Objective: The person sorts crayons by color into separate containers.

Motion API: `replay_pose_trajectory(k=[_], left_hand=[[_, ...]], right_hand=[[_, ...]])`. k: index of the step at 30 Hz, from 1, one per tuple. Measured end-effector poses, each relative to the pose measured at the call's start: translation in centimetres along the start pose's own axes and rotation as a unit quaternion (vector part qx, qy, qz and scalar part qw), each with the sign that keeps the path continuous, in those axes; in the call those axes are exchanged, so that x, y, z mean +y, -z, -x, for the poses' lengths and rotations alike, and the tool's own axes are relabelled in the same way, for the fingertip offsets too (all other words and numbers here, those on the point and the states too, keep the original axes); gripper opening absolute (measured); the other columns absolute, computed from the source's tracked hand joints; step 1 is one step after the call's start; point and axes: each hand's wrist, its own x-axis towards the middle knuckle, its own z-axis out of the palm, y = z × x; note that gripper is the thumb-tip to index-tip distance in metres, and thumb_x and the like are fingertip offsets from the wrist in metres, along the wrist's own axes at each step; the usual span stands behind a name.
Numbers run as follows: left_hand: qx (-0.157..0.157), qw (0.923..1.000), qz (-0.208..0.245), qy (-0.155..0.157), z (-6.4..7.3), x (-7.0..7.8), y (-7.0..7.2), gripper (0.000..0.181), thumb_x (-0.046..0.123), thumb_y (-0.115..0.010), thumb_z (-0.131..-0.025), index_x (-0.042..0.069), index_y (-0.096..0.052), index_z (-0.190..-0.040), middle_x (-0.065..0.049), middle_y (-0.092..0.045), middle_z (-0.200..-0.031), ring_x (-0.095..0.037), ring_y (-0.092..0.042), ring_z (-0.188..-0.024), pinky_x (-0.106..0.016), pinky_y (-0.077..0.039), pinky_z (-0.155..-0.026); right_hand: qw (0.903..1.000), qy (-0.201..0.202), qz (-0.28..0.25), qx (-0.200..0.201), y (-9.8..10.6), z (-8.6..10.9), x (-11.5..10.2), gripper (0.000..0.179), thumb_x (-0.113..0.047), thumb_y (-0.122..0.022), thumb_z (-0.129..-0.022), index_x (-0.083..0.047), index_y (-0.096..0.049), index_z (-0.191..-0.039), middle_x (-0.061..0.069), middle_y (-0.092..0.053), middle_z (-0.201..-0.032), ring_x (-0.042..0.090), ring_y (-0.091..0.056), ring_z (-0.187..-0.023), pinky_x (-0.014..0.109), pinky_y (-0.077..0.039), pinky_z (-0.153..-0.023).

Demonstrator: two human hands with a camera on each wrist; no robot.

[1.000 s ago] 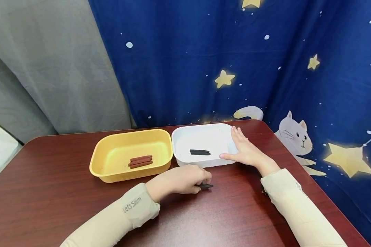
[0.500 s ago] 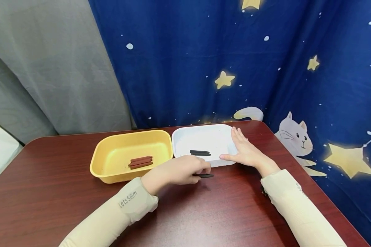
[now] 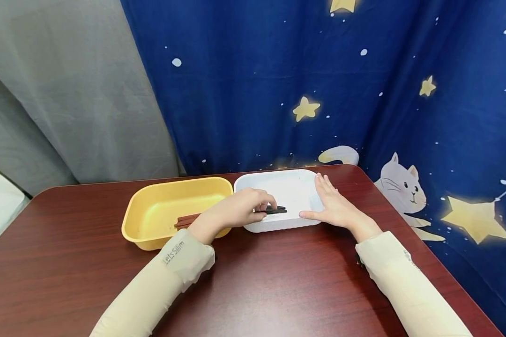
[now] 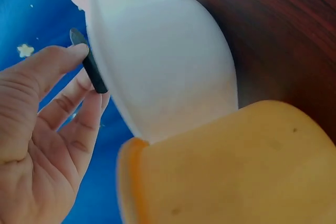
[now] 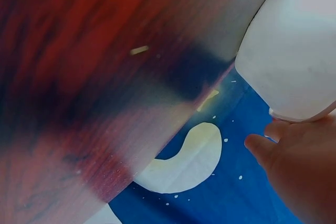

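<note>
My left hand (image 3: pixel 240 208) is over the near left part of the white plastic bin (image 3: pixel 295 182). Thumb and fingers pinch a slim black crayon (image 4: pixel 93 72), which appears at the bin's rim in the left wrist view. In the head view, black crayons (image 3: pixel 278 210) show just beyond those fingertips, overlapping the held one. At the bin's right end, my right hand (image 3: pixel 339 207) rests against the rim, fingers straight and thumb spread along the front corner. The right wrist view shows this hand's fingers (image 5: pixel 257 148) beside the white wall.
A yellow bin (image 3: pixel 152 201) stands left of the white one, sides close together. Several reddish-brown crayons (image 3: pixel 185 221) lie inside it, partly hidden by my left wrist. Both bins sit near the far edge of the dark red table (image 3: pixel 278 281), with a blue curtain (image 3: pixel 253 93) behind.
My left hand has lifted the black crayon from the table in front of the white bin and carried it up and away from me, over the bin. The right hand stays put.
</note>
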Motion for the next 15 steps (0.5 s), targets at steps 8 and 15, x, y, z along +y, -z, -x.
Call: replay_pose_trajectory(k=[8, 15], left_hand=[[0.017, 0.9982, -0.025, 0.052, -2.4, -1.3, -0.8, 0.018, 0.001, -0.065, -0.088, 0.008, -0.073, -0.103, -0.005, -0.068, -0.087, -0.017, -0.060, -0.077, -0.027, -0.050, -0.074], [-0.009, 0.9939, -0.042, 0.101, -4.1, -2.3, -1.8, 0.015, 0.003, -0.067, -0.088, 0.009, -0.074, -0.100, -0.004, -0.069, -0.082, -0.017, -0.061, -0.078, -0.030, -0.051, -0.077]], right_hand=[[1.0000, 0.000, -0.002, -0.001, 0.0, 0.1, 0.2, 0.120, -0.067, -0.065, -0.084, 0.003, 0.000, -0.157, 0.019, 0.005, -0.167, 0.038, 0.005, -0.155, 0.063, -0.010, -0.122], [1.0000, 0.001, -0.001, -0.002, 0.2, 0.0, 0.2, 0.121, -0.067, -0.064, -0.084, 0.003, 0.000, -0.157, 0.019, 0.005, -0.167, 0.037, 0.006, -0.155, 0.063, -0.010, -0.121]])
